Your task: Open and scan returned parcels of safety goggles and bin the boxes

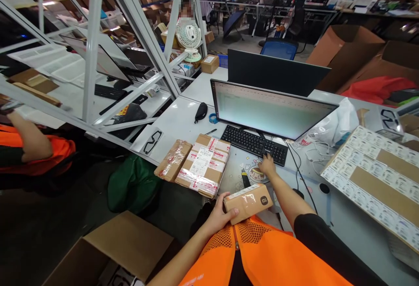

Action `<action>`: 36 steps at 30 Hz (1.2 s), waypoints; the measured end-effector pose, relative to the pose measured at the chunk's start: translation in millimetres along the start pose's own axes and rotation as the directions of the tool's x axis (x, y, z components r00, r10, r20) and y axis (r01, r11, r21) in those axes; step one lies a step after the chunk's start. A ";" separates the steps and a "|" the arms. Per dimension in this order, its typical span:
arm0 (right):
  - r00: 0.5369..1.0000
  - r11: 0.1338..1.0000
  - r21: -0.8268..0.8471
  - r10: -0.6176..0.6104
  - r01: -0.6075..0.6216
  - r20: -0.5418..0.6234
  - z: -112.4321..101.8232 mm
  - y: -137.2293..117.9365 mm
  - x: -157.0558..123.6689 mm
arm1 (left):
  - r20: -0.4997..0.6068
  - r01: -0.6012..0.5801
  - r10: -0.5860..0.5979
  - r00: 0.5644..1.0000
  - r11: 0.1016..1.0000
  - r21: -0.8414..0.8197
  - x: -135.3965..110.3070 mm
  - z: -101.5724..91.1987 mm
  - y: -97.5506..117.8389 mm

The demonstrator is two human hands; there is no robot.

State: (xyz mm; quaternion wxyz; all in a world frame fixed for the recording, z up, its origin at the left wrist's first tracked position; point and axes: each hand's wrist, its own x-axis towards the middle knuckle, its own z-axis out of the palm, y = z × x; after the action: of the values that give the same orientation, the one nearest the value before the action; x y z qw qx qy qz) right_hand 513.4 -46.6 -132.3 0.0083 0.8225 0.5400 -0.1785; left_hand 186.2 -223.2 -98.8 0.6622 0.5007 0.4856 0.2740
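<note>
My left hand (pixel 220 214) is closed around the left end of a small brown cardboard box (pixel 250 204) with a dark "mi" mark, held at the desk's front edge before my orange vest. My right hand (pixel 267 166) reaches to the lower edge of a black keyboard (pixel 248 142), fingers stretched toward its keys. Between the hands, a yellow-and-black utility knife (pixel 245 178) lies on a mat with a cartoon print. Just left are a taped parcel (pixel 204 163) with a white label and a narrower taped parcel (pixel 174 160).
A lit monitor (pixel 268 109) stands behind the keyboard. At right is a cardboard sheet (pixel 376 181) covered in white labels. An open carton (pixel 131 238) sits on the floor at lower left. Metal framing (pixel 140 28) rises at left, with another person's arm (pixel 32 139) beyond it.
</note>
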 end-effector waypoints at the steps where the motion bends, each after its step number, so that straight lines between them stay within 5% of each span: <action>1: 1.000 1.000 -0.003 0.005 -0.005 0.000 1.3 -0.5 1.0 | 0.005 -0.011 0.011 1.000 1.000 0.002 -1.3 -0.7 2.9; 9: 0.999 1.000 0.011 0.008 -0.008 -0.037 13.0 2.6 9.7 | 0.183 -0.078 0.095 0.978 0.992 -0.098 -15.1 -40.8 62.4; 16: 0.998 0.998 -0.010 0.054 -0.054 -0.037 26.0 -1.4 13.2 | 0.373 -0.001 0.092 0.923 0.972 -0.236 12.2 -99.0 111.3; 22: 0.979 0.996 0.090 0.028 -0.010 -0.204 28.6 2.4 15.6 | 0.356 -0.184 0.182 0.917 0.983 -0.029 27.2 -157.8 132.6; 25: 0.934 0.987 0.161 0.033 0.026 -0.355 37.2 29.5 -9.2 | 0.177 -0.372 0.334 0.926 0.889 0.268 33.6 -197.2 140.6; 27: 0.894 0.981 0.194 0.111 -0.028 -0.433 46.5 57.9 -37.5 | 0.065 -0.434 0.466 0.882 0.751 0.498 40.0 -218.7 139.4; 32: 0.789 0.957 0.215 0.281 -0.192 -0.547 67.2 133.2 -114.6 | -0.029 -0.417 0.637 0.770 0.537 0.733 53.7 -246.3 115.1; 36: 0.794 0.939 0.210 0.342 -0.271 -0.504 77.4 165.5 -145.7 | -0.011 -0.379 0.661 0.750 0.444 0.812 55.1 -254.5 106.7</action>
State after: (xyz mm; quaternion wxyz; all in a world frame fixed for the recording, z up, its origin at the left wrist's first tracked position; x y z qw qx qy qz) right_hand 587.4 -260.5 -190.3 -0.1653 0.9147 0.3679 0.0266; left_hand -13.2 -38.2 -26.9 0.1732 0.8049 0.4745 0.3114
